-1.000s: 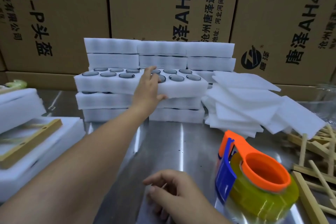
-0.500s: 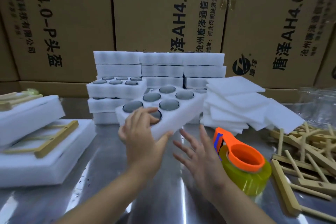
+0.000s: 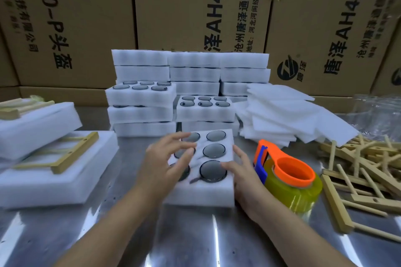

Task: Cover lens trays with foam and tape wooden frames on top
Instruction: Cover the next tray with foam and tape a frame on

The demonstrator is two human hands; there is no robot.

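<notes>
"Twelve entries for this moment, largest first. Go."

"Cardboard boxes (image 3: 195, 6) wall off the back, far beyond the fingertips. Metal table (image 3: 195, 240) under everything. Tray stacks (image 3: 141, 112) of white foam stand just beyond the fingertips, some with dark discs showing on top."

"Either side?"

"Well left of the left fingers are foam-covered packs (image 3: 54, 180), the nearer one with a wooden frame (image 3: 71, 154) lying on it. Beyond and right of the right fingers is a slumped pile of foam sheets (image 3: 280, 115). Further right are loose wooden frames (image 3: 358, 171) in a heap. Just beside the right wrist is the tape dispenser (image 3: 290, 182), orange handle, yellowish roll. Contact: cannot tell."

"Task item?"

"Lens tray (image 3: 201, 195) lies flat on the table, directly under the fingers, uncovered. Left hand (image 3: 167, 160): fingers spread and relaxed over the tray's left column, grasping nothing. Right hand (image 3: 245, 175): fingers straight along the tray's right edge, thumb resting on top, no grasp. Lenses (image 3: 213, 153) are dark and round, seated in the pockets between the two sets of fingers."
</notes>
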